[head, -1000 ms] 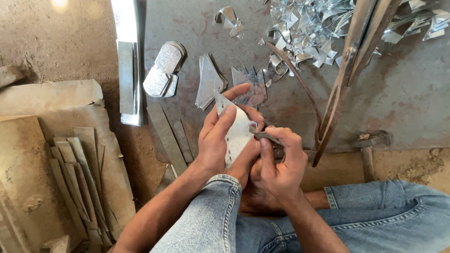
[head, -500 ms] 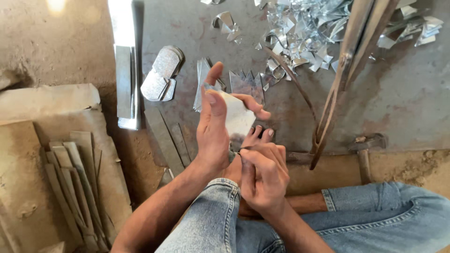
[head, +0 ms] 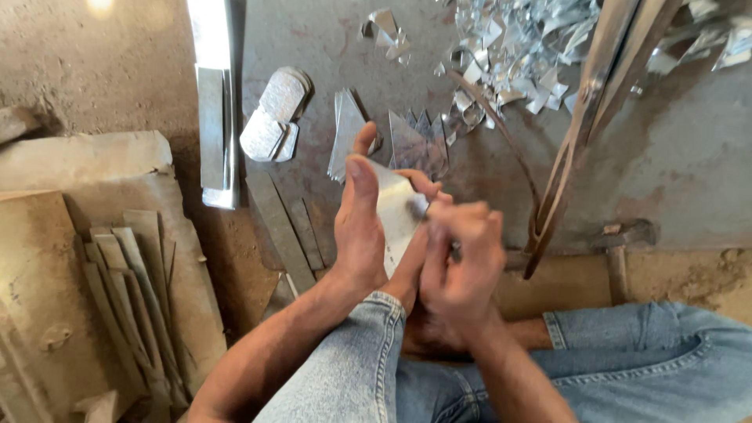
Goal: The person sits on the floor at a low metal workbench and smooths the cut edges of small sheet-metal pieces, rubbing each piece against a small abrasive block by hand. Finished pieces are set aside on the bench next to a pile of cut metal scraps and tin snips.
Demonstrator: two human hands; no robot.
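Mid-job by the looks of it: left hand (head: 362, 227) clamped around a small flat piece of shiny sheet metal (head: 394, 213) held up over the knees in blue jeans, right hand (head: 460, 262) closed on what seems a thin dark tool pressed at the piece's right edge, too blurred to name. Plenty done already, judging by the stack of rounded grey metal cut-outs (head: 274, 116) and the pointed blanks (head: 417, 141) just beyond, plus a heap of silver offcuts (head: 517, 55) far right. No containers anywhere, just long grey metal strips (head: 129, 298) piled loose at near left.
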